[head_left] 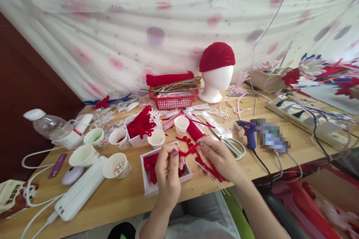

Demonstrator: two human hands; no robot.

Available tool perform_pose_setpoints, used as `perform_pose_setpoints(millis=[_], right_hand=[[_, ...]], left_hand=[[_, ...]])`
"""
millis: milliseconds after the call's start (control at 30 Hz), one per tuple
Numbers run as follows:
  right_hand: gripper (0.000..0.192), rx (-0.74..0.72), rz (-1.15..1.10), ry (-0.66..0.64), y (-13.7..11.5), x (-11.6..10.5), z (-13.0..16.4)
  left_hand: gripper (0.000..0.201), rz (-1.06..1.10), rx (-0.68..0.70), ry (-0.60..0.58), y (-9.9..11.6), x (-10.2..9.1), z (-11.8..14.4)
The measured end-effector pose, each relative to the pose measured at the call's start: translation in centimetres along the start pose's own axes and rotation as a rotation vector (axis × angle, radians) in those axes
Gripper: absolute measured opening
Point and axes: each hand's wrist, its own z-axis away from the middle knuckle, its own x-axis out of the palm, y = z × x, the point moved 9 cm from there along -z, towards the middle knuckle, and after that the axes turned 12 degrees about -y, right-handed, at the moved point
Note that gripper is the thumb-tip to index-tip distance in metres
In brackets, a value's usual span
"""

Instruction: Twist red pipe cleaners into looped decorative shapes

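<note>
Between my two hands runs a short length of red pipe cleaner, bent along its middle. My left hand pinches one end between thumb and fingers, above a white box with red pieces and small beads in it. The other end is pinched by my right hand. Just under my right hand lie red pipe cleaners and thin white stems. A curled red piece rests beyond the hands. Scissors with pale green handles lie right of my right hand.
Several paper cups of beads stand left, one a cup near a white power bank-like bar. A bottle is farther left. Behind are a red basket and a foam head. A blue glue gun and corded phone lie right.
</note>
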Motion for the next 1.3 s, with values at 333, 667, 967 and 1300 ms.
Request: perform_pose_setpoints(millis=[333, 667, 967, 1300], right_hand=[[0.022, 0.019, 0.196, -0.152, -2.5, 7.9, 4.5], [0.036, -0.126, 0.086, -0.101, -3.8, -2.0, 0.9], [0.040, -0.009, -0.195, -0.141, 1.0, 7.4, 1.6], [0.031, -0.006, -0.532, 0.021, 1.7, 7.3, 2.4]], left_hand=[[0.022, -0.368, 0.006, 0.129, -1.5, -1.3, -0.3], [0.022, -0.175, -0.019, -0.067, 0.0, 0.3, 1.0], [0.024, -0.128, 0.010, 0.204, -1.1, -1.9, -0.3], [0.026, -0.255, -0.018, 0.115, -0.2, -0.5, 0.8]])
